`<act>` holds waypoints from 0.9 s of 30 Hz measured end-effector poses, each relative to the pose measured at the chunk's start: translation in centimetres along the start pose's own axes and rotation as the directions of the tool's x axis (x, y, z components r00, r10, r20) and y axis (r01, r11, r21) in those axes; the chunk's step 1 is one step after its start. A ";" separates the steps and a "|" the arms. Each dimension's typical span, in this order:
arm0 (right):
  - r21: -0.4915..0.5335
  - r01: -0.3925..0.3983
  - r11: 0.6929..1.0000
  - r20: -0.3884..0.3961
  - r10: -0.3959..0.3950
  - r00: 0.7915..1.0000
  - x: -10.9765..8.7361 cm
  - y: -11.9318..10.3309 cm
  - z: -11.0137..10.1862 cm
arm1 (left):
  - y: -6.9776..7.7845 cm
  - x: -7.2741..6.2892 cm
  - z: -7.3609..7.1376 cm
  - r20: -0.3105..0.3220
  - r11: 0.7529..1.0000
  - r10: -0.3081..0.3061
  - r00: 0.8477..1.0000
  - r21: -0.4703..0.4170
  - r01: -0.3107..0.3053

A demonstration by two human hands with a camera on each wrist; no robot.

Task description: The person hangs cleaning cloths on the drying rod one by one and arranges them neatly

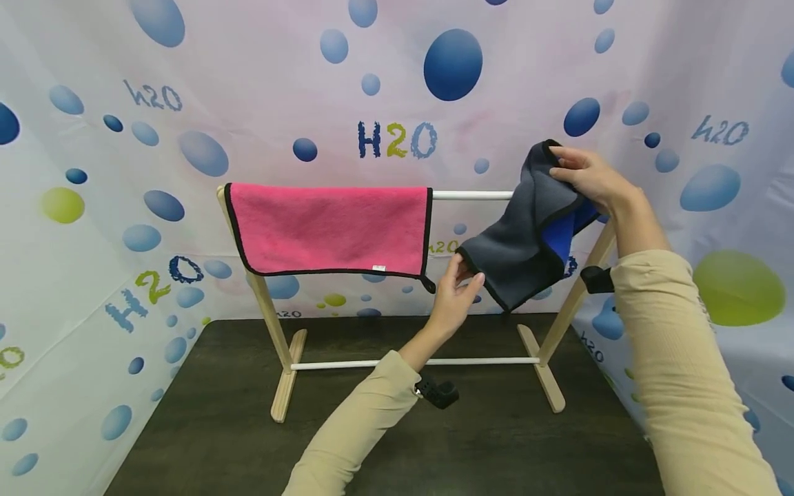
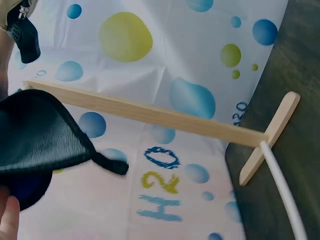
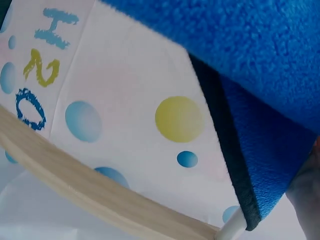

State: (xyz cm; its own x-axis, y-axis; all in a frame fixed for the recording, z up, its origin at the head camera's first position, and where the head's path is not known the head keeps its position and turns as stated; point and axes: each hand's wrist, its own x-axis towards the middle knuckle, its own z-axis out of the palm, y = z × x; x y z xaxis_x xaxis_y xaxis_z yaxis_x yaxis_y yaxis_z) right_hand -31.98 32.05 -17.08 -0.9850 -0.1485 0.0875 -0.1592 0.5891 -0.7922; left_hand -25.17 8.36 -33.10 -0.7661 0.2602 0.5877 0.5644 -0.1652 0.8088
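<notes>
A towel, grey on one side and blue on the other with black edging, hangs bunched across the right end of the rack's white top rail. My right hand pinches its upper edge above the rail. Lower down, my left hand grips the left corner between thumb and fingers. A small black loop sticks out from the towel in the left wrist view. In the right wrist view, the black edging reaches down to the rail's end.
A pink towel with black edging is draped over the rail's left part. The wooden rack's left leg and right leg stand on a dark table, joined by a white lower bar. Behind hangs a bubble-patterned curtain.
</notes>
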 end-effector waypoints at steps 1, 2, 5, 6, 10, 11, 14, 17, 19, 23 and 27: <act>0.007 0.000 1.000 -0.008 0.000 1.000 -0.1 0.1 -0.1 | 0.2 0.3 -0.1 -0.002 1.000 0.008 1.000 0.012 -0.008; 0.017 0.000 1.000 -0.018 0.000 1.000 -0.2 0.1 -0.2 | 0.1 0.7 -0.2 -0.002 0.999 0.025 1.000 0.025 -0.025; 0.088 0.016 0.996 -0.054 -0.012 0.998 -0.5 0.4 -0.6 | -0.2 1.9 -0.4 0.001 0.993 0.084 0.996 0.083 -0.084; 0.130 0.023 0.991 -0.064 -0.014 0.998 -0.6 0.4 -0.8 | -0.4 2.4 -0.5 0.004 0.988 0.108 0.994 0.107 -0.108; 0.294 0.055 0.954 -0.102 -0.026 0.994 -0.8 0.6 -1.7 | 0.5 3.8 -0.9 0.013 0.961 0.163 0.986 0.226 -0.162; 0.335 0.054 0.941 -0.111 -0.018 0.994 -0.8 0.6 -1.9 | 0.9 4.1 -1.1 0.017 0.953 0.163 0.986 0.255 -0.162; 0.397 0.046 0.917 -0.144 0.013 0.989 -1.3 0.3 -2.8 | 2.1 5.0 -1.2 0.035 0.941 0.139 0.990 0.307 -0.143; 0.469 0.067 0.881 -0.184 0.023 0.983 -1.8 -0.2 -3.6 | 3.2 6.1 -1.5 0.062 0.947 0.110 0.992 0.297 -0.124; 0.539 0.119 0.834 -0.222 0.005 0.975 -2.1 -0.6 -3.9 | 4.1 7.0 -1.9 0.086 0.955 0.094 0.992 0.272 -0.114; 0.701 0.315 0.640 -0.358 -0.067 0.931 -2.6 -1.3 -3.9 | 6.1 9.4 -2.9 0.136 0.974 0.081 0.987 0.201 -0.107; 0.736 0.499 0.457 -0.493 -0.142 0.858 -2.9 -1.7 -3.5 | 8.9 11.3 -3.7 0.115 0.981 0.128 0.985 0.133 -0.143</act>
State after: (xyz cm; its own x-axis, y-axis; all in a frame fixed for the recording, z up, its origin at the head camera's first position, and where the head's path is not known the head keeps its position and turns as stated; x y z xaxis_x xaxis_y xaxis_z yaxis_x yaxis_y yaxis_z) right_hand -29.07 34.26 -13.86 -0.8555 0.1808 0.4852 -0.5153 -0.3896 -0.7633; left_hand -29.91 6.33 -19.20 -0.6469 0.3444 0.6803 0.7042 -0.0724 0.7063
